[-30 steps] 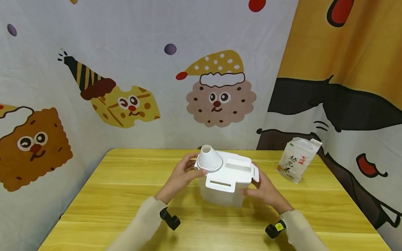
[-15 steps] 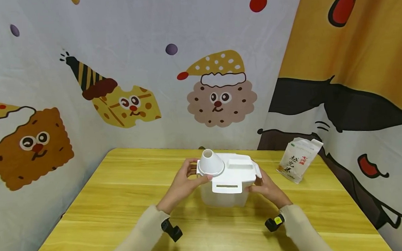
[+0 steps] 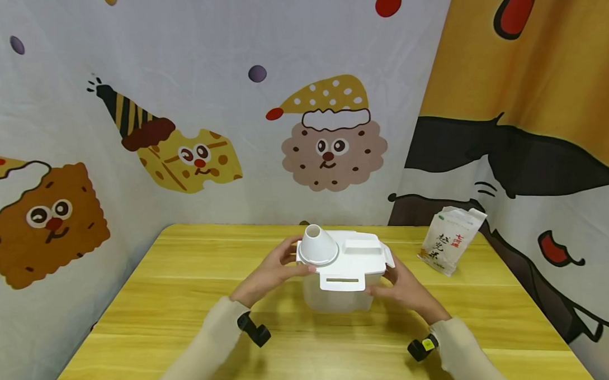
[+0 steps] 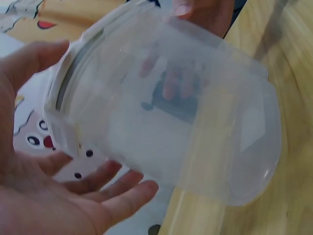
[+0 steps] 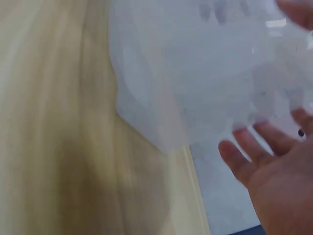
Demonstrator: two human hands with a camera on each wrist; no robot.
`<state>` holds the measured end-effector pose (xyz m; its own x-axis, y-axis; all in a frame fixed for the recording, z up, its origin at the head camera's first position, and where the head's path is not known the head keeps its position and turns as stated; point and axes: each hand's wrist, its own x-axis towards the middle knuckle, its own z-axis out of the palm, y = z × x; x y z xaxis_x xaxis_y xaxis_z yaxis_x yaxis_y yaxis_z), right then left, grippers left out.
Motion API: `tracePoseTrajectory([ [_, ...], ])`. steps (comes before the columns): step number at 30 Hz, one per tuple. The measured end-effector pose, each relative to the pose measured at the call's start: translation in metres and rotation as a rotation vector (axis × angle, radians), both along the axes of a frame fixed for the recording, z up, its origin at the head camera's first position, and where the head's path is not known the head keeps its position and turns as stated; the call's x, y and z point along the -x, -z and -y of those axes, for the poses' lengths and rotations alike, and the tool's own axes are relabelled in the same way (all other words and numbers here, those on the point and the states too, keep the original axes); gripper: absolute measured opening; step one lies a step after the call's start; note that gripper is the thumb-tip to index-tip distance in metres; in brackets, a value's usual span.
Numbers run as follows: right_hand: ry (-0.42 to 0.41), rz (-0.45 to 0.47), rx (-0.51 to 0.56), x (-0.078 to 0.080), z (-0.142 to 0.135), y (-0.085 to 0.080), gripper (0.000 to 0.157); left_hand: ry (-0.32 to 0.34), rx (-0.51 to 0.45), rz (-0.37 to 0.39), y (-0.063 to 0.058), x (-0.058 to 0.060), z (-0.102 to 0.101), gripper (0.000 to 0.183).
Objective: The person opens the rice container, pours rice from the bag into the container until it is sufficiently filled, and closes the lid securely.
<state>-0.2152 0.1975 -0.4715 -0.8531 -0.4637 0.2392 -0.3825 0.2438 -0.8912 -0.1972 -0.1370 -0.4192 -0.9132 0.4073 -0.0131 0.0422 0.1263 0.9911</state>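
A translucent plastic storage container [image 3: 335, 298] stands near the middle of the table, its base down, between my two hands. On top is a white lid [image 3: 359, 261] with a raised handle ridge, slotted side latches and a white cone-shaped cap [image 3: 319, 247] at its left end. My left hand [image 3: 272, 272] holds the left end, thumb by the cone at the lid's edge, fingers around the back; in the left wrist view those fingers [image 4: 120, 200] spread along the wall. My right hand [image 3: 403, 284] holds the right end, thumb at the front, fingers [image 5: 244, 147] against the far side.
A white paper bag of rice [image 3: 451, 241] with dark and red lettering stands at the table's back right. The wooden table [image 3: 187, 306] meets a cartoon-printed curtain [image 3: 204, 59] at its far edge.
Since one second ago the container has turned slightly and levelled out, its lid now a little lower at the left end. Both hands have moved along with it. The rice bag has stayed put.
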Motion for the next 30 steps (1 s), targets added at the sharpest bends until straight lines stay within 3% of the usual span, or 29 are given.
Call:
tracePoseTrajectory([
  [4,0.081,0.021,0.011,-0.01,0.008,0.0,0.105,0.064,-0.021,-0.003,0.0,0.009,0.005,0.078],
  [12,0.18,0.01,0.011,-0.014,0.016,0.002,0.101,0.109,-0.002,-0.032,0.0,0.017,0.008,0.077],
  [20,0.148,0.028,0.023,-0.006,0.014,0.0,0.099,0.087,0.017,-0.072,0.003,0.015,0.007,0.072],
  [30,0.035,0.025,0.01,0.011,0.005,0.0,0.097,0.007,-0.01,-0.106,0.007,0.0,-0.001,0.072],
])
